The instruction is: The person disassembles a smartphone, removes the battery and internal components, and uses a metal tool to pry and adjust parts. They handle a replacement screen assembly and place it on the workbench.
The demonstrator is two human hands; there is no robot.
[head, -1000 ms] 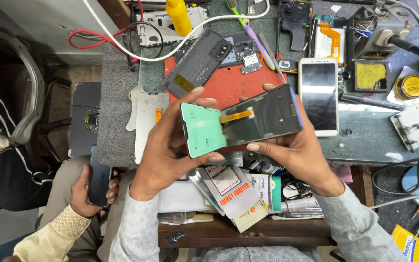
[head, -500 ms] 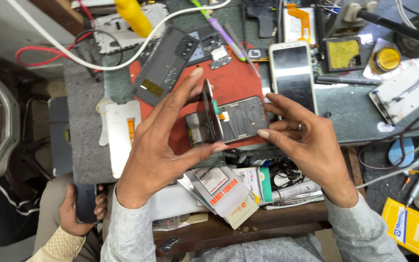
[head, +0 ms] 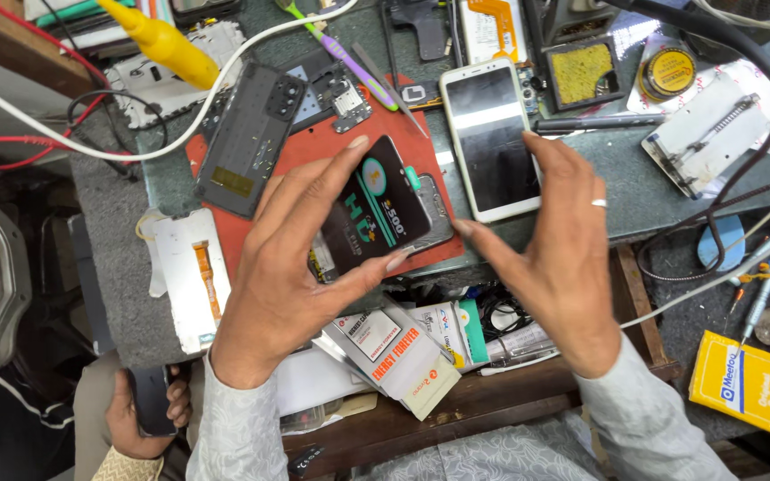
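Turned from edge-on to face-up within the last half second, and released on one side. Now pinching the dark screen panel (head: 376,209) by its rims with the left hand (head: 287,276) alone, thumb on the near edge, fingertips on the far edge. Holding it tilted just above the red mat (head: 296,151), over a phone frame (head: 438,218) lying there. Keeping the right hand (head: 554,258) spread and empty just beside it, fingers splayed, one fingertip near the frame's corner, a ring on one finger.

Flanked on the cluttered workbench (head: 634,178) by a white phone (head: 492,134) to the right and a dark back cover (head: 247,138) to the left. Also showing a white display part (head: 193,276) with an orange ribbon on the grey cloth, paper packets (head: 394,343) near the bench edge, and a yellow bottle nozzle (head: 167,44) at the top. Lower left, catching another person's hand (head: 149,405) around a dark phone.

Judged from this view, best handled by the edges only, with no pressure on the glass face. Worth squaring the corners against the frame below and lowering level, not flexed, with any ribbon kept clear of pinching. Sensible also to steady the frame with the free hand.
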